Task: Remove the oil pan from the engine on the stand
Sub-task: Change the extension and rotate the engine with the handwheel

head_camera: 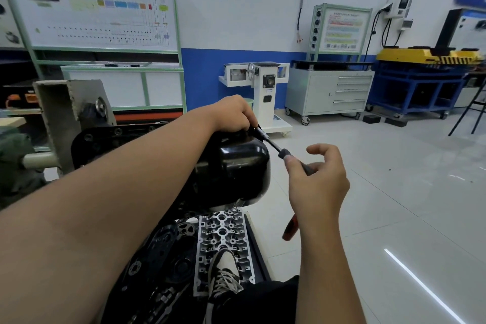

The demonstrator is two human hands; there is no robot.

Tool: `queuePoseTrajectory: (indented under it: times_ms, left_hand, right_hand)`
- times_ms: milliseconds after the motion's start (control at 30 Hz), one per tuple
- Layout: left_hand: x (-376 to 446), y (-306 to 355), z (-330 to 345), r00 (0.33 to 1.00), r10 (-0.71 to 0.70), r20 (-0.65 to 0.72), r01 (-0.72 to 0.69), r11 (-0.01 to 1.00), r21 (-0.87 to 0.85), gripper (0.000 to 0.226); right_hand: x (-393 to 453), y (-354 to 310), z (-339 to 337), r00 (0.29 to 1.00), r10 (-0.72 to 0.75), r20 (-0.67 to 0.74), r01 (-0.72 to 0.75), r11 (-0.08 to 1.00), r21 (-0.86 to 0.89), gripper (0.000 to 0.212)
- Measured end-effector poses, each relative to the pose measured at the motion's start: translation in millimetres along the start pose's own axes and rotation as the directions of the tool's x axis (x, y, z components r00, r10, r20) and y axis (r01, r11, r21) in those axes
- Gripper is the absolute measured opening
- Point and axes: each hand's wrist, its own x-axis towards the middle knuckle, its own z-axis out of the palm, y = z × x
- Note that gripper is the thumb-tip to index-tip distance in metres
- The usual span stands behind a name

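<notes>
Shoe (223,271) and a bare cylinder head (223,231) lie on the tray below the pan (236,166), the nearest things in view. Above them the black pan sits mounted on the upturned engine (118,137), which the stand (60,113) carries to the pan's left. The right hand (315,179), right of the pan, pinches the dark handle of a driver (276,146) between thumb and fingers, the forefinger lifted loose. The left hand (234,113), above the pan's far edge, curls its fingertips round the driver's socket end, steadying it there. Risk, as I judge it: the thin shaft meets the pan at a slant, so the socket could slip off a bolt and round it, or a freed bolt could drop among the parts below. The bolt itself is hidden under the left fingers, and the pan's far flange is out of sight. Beyond the pan stands a white cabinet (331,95).
</notes>
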Motion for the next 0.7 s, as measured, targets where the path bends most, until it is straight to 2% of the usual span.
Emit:
queuePoseTrajectory:
  times_ms: [100,300,433,500,633,700]
  left_hand:
    - [0.1,-0.4,0.5,1.000,0.001,-0.001,-0.001,1.000,0.000,0.044]
    - [-1.0,-0.1,0.3,1.000,0.000,-0.012,0.000,1.000,0.003,0.045]
    - [-2.0,1.0,0.1,1.000,0.004,-0.010,-0.004,1.000,0.016,0.046]
    - [-2.0,1.6,0.6,1.000,0.008,-0.009,-0.007,1.000,0.020,0.047]
    - [-1.5,3.2,2.8,1.000,0.007,-0.012,-0.007,1.000,0.011,0.049]
    - [-0.4,3.8,3.6,1.000,0.005,-0.018,-0.005,1.000,0.002,0.046]
  right_hand:
    - [-0.1,2.7,1.0,0.998,-0.065,-0.014,0.064,0.996,-0.060,0.039]
    - [1.1,6.4,1.6,0.996,0.079,0.040,-0.080,0.996,0.026,0.012]
    - [-2.1,1.1,1.6,0.999,-0.038,-0.022,0.038,0.999,-0.017,0.034]
    - [-1.2,2.8,1.5,0.998,-0.052,-0.032,0.051,0.998,-0.031,0.037]
    - [-0.7,6.7,1.6,0.996,0.080,0.027,-0.081,0.996,0.044,0.015]
    - [-0.9,8.8,2.4,0.993,0.111,0.035,-0.113,0.991,0.078,0.012]
